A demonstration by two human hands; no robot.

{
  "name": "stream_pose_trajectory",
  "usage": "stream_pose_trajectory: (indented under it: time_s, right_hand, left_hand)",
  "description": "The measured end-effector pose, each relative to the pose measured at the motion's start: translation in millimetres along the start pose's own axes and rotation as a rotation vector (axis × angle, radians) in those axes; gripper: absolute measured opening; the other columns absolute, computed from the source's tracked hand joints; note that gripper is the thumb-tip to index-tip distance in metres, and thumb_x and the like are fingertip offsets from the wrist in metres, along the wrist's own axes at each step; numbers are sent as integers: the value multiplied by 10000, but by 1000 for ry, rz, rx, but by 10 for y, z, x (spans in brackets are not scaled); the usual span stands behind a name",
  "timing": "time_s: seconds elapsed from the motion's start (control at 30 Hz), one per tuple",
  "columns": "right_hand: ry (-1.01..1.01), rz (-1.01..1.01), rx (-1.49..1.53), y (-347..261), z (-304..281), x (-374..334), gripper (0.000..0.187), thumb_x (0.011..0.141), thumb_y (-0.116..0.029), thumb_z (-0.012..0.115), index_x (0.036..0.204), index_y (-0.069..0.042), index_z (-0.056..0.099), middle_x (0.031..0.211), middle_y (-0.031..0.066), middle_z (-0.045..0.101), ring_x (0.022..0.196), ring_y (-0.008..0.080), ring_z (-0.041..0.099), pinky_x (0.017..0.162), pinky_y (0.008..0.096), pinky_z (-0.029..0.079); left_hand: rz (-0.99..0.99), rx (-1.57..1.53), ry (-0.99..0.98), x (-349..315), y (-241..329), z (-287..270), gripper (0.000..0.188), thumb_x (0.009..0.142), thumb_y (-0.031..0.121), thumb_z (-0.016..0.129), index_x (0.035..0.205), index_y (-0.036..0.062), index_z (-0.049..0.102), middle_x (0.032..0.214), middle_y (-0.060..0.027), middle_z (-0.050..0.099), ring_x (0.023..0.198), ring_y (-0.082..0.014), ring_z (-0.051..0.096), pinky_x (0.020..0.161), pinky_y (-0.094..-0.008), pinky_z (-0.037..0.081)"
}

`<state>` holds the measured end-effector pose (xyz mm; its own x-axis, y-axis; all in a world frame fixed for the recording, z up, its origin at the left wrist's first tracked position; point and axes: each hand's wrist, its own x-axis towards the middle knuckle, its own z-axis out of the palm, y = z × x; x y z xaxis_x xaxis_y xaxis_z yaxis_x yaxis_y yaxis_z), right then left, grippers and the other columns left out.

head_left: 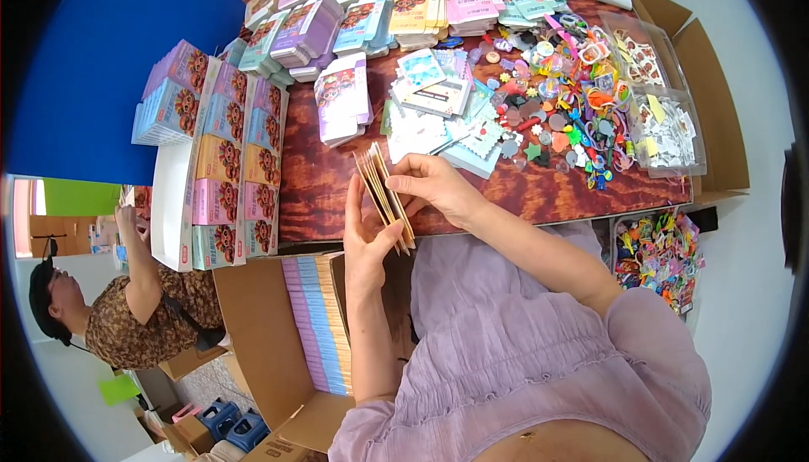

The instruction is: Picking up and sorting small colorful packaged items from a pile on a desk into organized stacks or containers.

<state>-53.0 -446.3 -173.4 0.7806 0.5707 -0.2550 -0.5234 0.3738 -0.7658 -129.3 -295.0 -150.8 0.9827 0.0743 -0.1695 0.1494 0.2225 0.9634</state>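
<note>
In front of my body, at the table's near edge, a thin stack of flat card pieces with tan edges [377, 179] stands tilted on end, seen nearly edge-on. My left hand [366, 239] is closed around its left side and lower end. On its right side rest the thumb and fingers of my right hand [436, 189], pinching the pieces. Small gaps show between some of them. Just beyond lie white and pale-blue cards [417, 129] with a few flat packs on top. A pile of white-and-purple printed card packs [343, 95] sits to their left.
Colourful small trinkets [556, 99] spread over the right of the table, beside clear plastic trays [666, 137]. Stacked printed boxes [227, 158] fill a white tray at left. An open carton [278, 327] of packed boxes stands below. Another person [139, 310] is at far left.
</note>
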Motion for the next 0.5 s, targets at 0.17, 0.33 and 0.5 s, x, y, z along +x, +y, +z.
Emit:
stream_pose_trajectory:
  time_s: [0.17,0.33,0.5]
  right_hand:
    - [-7,-50,4,84,14,15,230,921,-195,678,983,-2,569,903,89,672,758,159,679,600,274,576]
    - [-23,-50,31,77,33,1,196,942,-184,642,974,-2,577,871,76,656,766,145,666,600,278,578]
    - [22,-2,27,257,-88,76,175,973,-176,584,1014,-7,564,871,65,653,747,138,668,580,259,564]
  left_hand:
    - [-25,-13,-20,17,2,43,962,752,-2,697,1547,66,160,1396,-143,461,1156,-220,567,930,-339,487]
    - [-25,-4,-11,7,23,21,952,752,10,693,1546,77,173,1413,-148,442,1190,-236,552,967,-353,468]
    - [232,875,88,74,40,-104,943,657,129,733,1486,27,294,1533,-241,240,1344,-383,405,1059,-446,393]
